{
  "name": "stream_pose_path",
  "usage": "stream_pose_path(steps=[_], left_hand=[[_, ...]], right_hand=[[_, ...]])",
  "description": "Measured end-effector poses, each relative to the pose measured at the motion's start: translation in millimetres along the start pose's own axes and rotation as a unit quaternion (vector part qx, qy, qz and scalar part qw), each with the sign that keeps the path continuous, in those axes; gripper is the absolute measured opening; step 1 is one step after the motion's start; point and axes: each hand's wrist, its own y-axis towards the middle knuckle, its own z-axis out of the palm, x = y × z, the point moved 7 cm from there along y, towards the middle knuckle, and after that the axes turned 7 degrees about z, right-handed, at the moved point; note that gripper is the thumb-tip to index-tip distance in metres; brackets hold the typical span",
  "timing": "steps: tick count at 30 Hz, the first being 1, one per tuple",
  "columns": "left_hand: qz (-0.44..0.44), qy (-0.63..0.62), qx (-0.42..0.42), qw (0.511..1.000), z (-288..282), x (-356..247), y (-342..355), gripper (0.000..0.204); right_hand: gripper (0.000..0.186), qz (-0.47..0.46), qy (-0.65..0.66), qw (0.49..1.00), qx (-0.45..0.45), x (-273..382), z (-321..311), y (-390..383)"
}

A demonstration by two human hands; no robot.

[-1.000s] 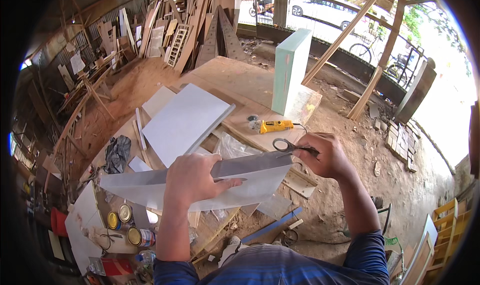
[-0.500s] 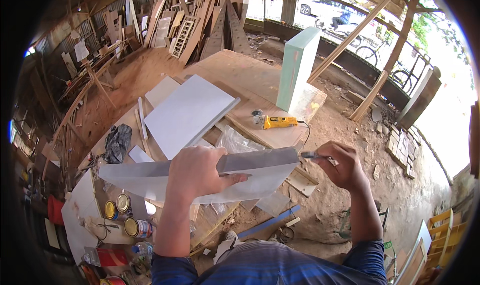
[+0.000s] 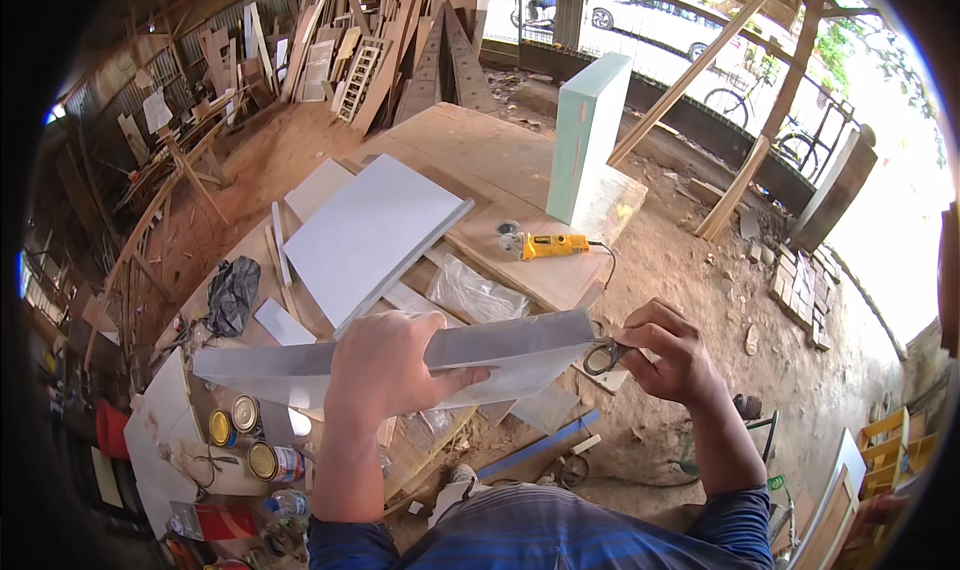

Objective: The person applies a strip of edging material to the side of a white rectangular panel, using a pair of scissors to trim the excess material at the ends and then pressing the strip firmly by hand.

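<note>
A long panel point(image 3: 510, 338) lies across in front of me, with a grey band along its top edge and a pale face below. My left hand point(image 3: 385, 365) is clamped over its top edge, thumb on the near face and fingers mostly hidden behind. At the panel's right end, my right hand point(image 3: 668, 350) closes on what look like scissors point(image 3: 604, 356); a dark finger loop shows, and the blades are hard to make out. Past the panel, a yellow angle grinder point(image 3: 553, 246) rests on the wooden worktable point(image 3: 470, 140).
A white board point(image 3: 370, 235), a clear plastic bag point(image 3: 476, 292) and a black plastic bag point(image 3: 233, 295) lie on the table. A pale green block point(image 3: 590, 135) stands upright at its far right. Several cans point(image 3: 275, 460) and a bottle point(image 3: 286, 502) are at near left.
My right hand has turned and moved slightly down, bringing the scissors' loop into sight beside the panel's right end. My left hand keeps its hold, and the panel has barely shifted.
</note>
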Motion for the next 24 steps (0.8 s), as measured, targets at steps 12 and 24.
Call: stream_pose_path(steps=[12,24], left_hand=[[0.1,-0.067,-0.051,0.991,24,-92,16,0.045],[0.113,-0.067,-0.036,0.991,25,-108,-2,0.091]], right_hand=[[0.015,0.243,0.093,0.954,0.151,14,-9,0],[0.013,0.175,0.038,0.96,0.214,31,-5,-7]])
